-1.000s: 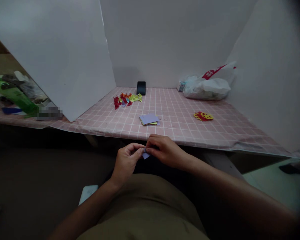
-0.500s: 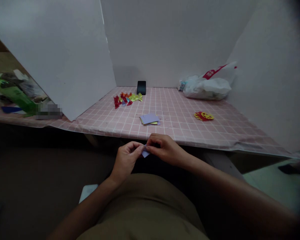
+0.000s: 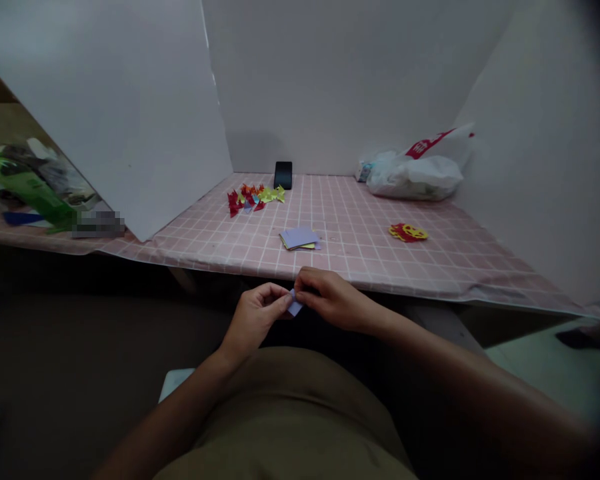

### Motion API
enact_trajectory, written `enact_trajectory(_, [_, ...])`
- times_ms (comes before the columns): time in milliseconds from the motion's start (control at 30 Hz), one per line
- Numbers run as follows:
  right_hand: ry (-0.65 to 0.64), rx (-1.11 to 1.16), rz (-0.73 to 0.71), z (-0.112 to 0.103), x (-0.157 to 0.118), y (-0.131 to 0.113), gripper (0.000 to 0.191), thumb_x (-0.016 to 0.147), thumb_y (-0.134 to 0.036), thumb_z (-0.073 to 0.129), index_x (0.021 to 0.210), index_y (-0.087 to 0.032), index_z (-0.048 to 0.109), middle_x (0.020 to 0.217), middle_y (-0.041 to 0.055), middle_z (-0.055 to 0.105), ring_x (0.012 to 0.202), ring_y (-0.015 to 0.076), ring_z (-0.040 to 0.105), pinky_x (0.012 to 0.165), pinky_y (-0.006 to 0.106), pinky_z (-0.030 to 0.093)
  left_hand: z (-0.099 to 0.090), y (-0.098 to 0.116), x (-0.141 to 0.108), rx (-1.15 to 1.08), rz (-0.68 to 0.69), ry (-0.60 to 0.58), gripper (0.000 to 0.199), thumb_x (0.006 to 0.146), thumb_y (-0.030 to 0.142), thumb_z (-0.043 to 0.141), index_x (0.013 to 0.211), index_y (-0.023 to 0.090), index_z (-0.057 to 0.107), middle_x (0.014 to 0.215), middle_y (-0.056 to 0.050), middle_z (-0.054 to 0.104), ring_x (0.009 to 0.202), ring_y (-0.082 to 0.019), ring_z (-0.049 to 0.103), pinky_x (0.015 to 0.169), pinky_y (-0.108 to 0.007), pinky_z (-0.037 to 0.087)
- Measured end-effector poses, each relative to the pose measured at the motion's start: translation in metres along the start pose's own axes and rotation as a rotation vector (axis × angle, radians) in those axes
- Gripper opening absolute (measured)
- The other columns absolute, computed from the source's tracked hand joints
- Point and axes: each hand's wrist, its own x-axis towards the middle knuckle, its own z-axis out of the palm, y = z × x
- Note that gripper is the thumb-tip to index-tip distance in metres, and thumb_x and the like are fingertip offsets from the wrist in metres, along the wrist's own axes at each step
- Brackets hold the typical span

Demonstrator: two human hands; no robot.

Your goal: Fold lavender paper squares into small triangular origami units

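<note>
A small lilac paper [image 3: 295,307] was pinched between left hand [image 3: 254,321] and right hand [image 3: 330,300], stack [image 3: 299,238] at 12 o'clock; judged light, limp, easily creased, best gripped at edges.

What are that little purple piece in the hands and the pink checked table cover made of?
The purple piece, pinched between the left hand and right hand, looks like thin matte paper: flat, with crisp straight edges. The table cover seems to be plastic or oilcloth, though that is uncertain: it has a faint sheen and droops loosely over the table edge.
</note>
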Motion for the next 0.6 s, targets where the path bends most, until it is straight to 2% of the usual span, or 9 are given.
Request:
enact_trajectory(133, [0.044, 0.02, -0.02, -0.001, 0.002, 0.004, 0.014, 0.092, -0.017, 0.052, 0.079, -0.017, 0.055, 0.077, 0.0017, 0.058, 0.072, 0.0148, 0.053, 0.067, 0.028, 0.041, 0.0, 0.0, -0.002, -0.047, 0.012, 0.059, 0.021, 0.071, 0.034, 0.081, 0.076, 0.015, 0.073, 0.073, -0.001, 0.069, 0.067, -0.012, 0.062, 0.067, -0.025, 0.053])
enact_trajectory(267, [0.116, 0.084, -0.107, -0.007, 0.002, 0.003, 0.006, 0.091, -0.013, 0.055, 0.088, -0.018, 0.058, 0.089, 0.0036, 0.061, 0.083, 0.0168, 0.057, 0.077, 0.031, 0.046, -0.001, 0.0, -0.002, -0.124, 0.026, 0.134, 0.02, 0.07, 0.032, 0.082, 0.075, 0.015, 0.074, 0.075, -0.001, 0.07, 0.069, -0.012, 0.063, 0.069, -0.025, 0.055])
enact_trajectory(400, [0.049, 0.093, -0.193, -0.01, 0.001, 0.001, 0.008, 0.09, -0.012, 0.06, 0.094, -0.019, 0.061, 0.094, 0.0035, 0.06, 0.087, 0.0167, 0.057, 0.08, 0.032, 0.047, -0.002, 0.0, -0.001, -0.175, 0.019, 0.144, 0.019, 0.069, 0.03, 0.082, 0.076, 0.014, 0.074, 0.075, -0.002, 0.071, 0.07, -0.013, 0.064, 0.068, -0.025, 0.055])
enact_trajectory(600, [0.003, 0.093, -0.227, -0.006, 0.002, 0.003, 0.008, 0.09, -0.011, 0.063, 0.094, -0.019, 0.065, 0.096, 0.0042, 0.06, 0.092, 0.0175, 0.058, 0.084, 0.033, 0.047, -0.002, 0.001, -0.003, -0.215, -0.012, 0.119, 0.018, 0.069, 0.028, 0.082, 0.077, 0.014, 0.075, 0.074, -0.002, 0.073, 0.069, -0.013, 0.066, 0.07, -0.026, 0.056])
